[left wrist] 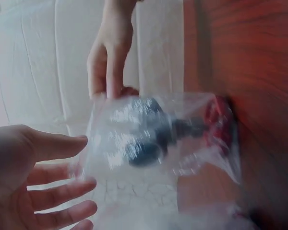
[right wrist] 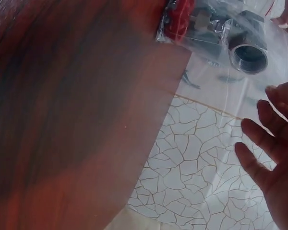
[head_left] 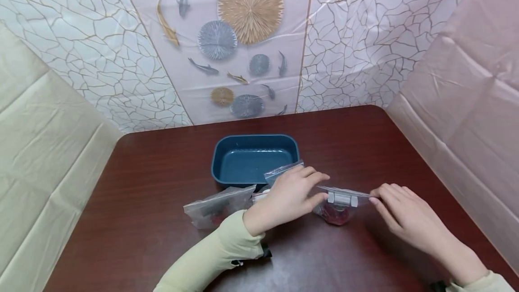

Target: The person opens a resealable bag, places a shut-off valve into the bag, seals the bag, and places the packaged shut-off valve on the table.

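A clear zip bag holds a grey metal valve with a red handwheel; a round threaded mouth shows in the right wrist view. My right hand pinches the bag's upper right corner between thumb and fingers. At the bag's other end is my left hand, its thumb and fingers spread apart by the plastic edge. The handwheel end hangs low, close to the tabletop. Behind my left wrist stands another zip bag with something red and dark inside, partly hidden.
A blue rectangular tray stands on the dark red-brown table beyond my left hand. Another zip bag leans by its near right corner, mostly covered by the hand. Patterned sheets form walls behind the table and along its sides.
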Demonstrator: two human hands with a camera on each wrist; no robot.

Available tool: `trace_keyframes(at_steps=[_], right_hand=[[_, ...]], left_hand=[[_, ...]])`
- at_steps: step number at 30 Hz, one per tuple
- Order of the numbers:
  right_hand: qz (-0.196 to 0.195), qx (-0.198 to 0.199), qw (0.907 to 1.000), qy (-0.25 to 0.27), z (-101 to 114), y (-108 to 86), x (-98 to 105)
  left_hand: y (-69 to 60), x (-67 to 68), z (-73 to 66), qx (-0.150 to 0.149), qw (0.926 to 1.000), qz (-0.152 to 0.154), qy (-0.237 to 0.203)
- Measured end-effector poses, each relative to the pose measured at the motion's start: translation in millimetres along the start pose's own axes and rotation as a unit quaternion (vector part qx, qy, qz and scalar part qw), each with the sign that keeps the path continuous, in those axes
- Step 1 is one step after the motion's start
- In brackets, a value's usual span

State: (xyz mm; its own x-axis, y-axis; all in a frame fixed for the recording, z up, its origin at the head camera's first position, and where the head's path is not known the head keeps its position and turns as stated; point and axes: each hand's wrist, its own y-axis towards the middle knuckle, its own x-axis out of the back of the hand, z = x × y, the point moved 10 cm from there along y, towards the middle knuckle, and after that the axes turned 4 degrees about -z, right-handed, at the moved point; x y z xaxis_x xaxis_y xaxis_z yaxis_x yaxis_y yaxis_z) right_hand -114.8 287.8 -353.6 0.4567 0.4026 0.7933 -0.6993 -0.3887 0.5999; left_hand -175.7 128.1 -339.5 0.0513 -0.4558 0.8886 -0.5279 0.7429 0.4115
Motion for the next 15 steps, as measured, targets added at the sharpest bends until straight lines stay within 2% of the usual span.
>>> trace_keyframes(at_steps=[4, 8, 12, 15], right_hand=[[-0.042, 0.004, 0.9988, 0.023, 1.9, 2.0, 7.7], [-0.047, -0.020, 0.9980, 0.036, -4.1, -1.7, 10.7], [-0.053, -0.036, 0.9964, 0.055, -9.3, -6.4, 12.6], [-0.071, -0.022, 0.9945, 0.074, -6.6, -7.0, 14.1]], left_hand=[[17.6, -8.4, -21.9, -0.018, 0.9990, 0.017, 0.038], [33.2, -24.1, -44.1, -0.026, 0.9959, 0.037, 0.078], [41.5, -33.5, -56.2, -0.020, 0.9921, 0.033, 0.120], [46.8, -36.8, -62.6, -0.021, 0.9885, 0.023, 0.148]])
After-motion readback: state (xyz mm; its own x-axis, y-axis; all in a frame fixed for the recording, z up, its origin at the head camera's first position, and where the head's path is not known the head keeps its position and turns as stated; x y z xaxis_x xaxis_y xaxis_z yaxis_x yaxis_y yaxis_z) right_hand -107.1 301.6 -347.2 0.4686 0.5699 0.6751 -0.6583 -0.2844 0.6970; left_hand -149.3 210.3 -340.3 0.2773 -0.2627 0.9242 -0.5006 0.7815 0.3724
